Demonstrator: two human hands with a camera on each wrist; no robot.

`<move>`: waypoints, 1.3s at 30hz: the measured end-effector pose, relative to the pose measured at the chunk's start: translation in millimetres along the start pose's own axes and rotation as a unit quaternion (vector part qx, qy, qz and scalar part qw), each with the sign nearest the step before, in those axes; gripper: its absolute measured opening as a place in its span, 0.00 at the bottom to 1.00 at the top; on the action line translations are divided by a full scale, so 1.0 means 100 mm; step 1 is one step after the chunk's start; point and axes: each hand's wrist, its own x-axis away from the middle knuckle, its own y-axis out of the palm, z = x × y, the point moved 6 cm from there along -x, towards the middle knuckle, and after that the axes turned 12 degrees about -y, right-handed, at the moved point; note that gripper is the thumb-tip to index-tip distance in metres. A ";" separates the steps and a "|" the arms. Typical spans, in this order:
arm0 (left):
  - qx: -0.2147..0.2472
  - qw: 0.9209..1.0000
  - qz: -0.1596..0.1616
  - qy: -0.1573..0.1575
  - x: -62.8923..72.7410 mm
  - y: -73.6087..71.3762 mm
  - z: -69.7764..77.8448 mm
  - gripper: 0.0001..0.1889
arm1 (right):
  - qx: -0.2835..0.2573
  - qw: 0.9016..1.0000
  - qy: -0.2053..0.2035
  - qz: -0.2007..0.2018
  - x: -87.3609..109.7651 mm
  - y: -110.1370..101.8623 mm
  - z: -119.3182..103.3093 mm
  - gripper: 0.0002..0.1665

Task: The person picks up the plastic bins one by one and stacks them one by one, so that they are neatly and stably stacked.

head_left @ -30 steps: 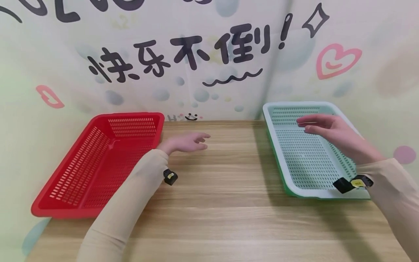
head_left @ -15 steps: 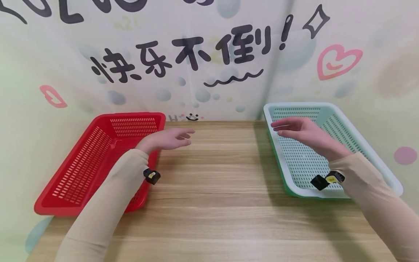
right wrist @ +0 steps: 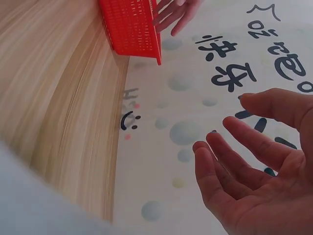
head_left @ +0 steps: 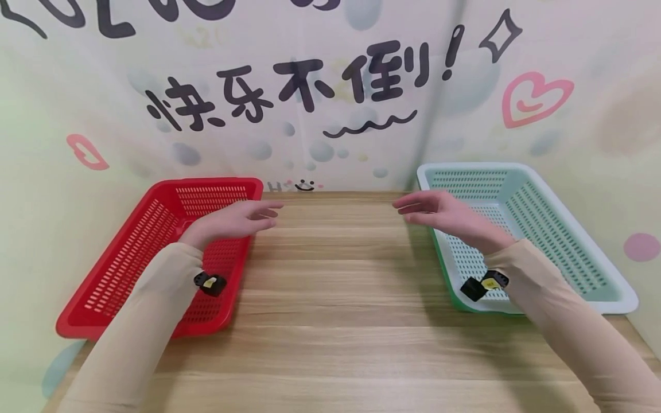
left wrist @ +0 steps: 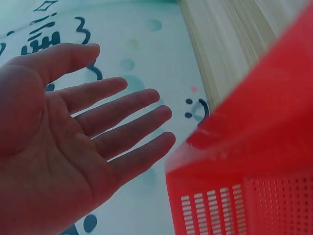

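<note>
In the head view my left hand (head_left: 232, 219) hovers over the right side of a red plastic basket (head_left: 217, 328), its fingers pointing right and holding nothing. The left wrist view shows the palm and spread, nearly straight fingers (left wrist: 124, 110) beside the red rim. On the other side, my right hand (head_left: 451, 217) is above the left edge of a pale green and white basket (head_left: 558, 212), fingertips reaching past its rim toward the middle. Its fingers (right wrist: 244, 161) are loosely bent with nothing between them in the right wrist view. Both baskets have slotted walls, and no contents show in them.
A wooden table (head_left: 330, 287) lies under both baskets, with bare wood between them. Directly behind it hangs a printed cloth (head_left: 310, 132) with dark lettering. Small black wrist cameras (head_left: 484, 285) sit on both sleeves.
My left hand has moved left, from over the table to over the red basket. The right hand has also moved left, from inside the pale basket's outline to its left rim.
</note>
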 end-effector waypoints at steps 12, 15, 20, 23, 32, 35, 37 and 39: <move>0.036 0.998 0.029 -0.037 0.26 -0.19 -0.35 0.35 | -0.028 0.999 -0.020 -0.030 -0.23 0.40 -0.10 0.23; 0.030 0.998 0.037 -0.044 0.33 -0.21 -0.43 0.37 | -0.039 0.998 -0.033 -0.036 -0.30 0.49 -0.13 0.22; 0.018 0.997 0.053 -0.060 0.44 -0.25 -0.58 0.41 | -0.050 0.997 -0.047 -0.042 -0.38 0.62 -0.21 0.22; 0.013 0.996 0.059 -0.070 0.50 -0.27 -0.66 0.43 | -0.075 0.995 -0.048 -0.047 -0.42 0.71 -0.26 0.22; -0.001 0.991 0.079 -0.104 0.71 -0.28 -0.94 0.50 | -0.104 0.991 -0.063 -0.064 -0.55 1.06 -0.31 0.22; 0.001 0.991 0.081 -0.109 0.77 -0.28 -1.00 0.50 | -0.112 0.990 -0.054 -0.074 -0.58 1.18 -0.29 0.21; 0.006 0.990 0.079 -0.115 0.81 -0.28 -1.04 0.50 | -0.111 0.990 -0.054 -0.075 -0.61 1.24 -0.28 0.20; 0.004 0.990 0.077 -0.118 0.85 -0.28 -1.07 0.49 | -0.107 0.990 -0.053 -0.074 -0.63 1.30 -0.27 0.19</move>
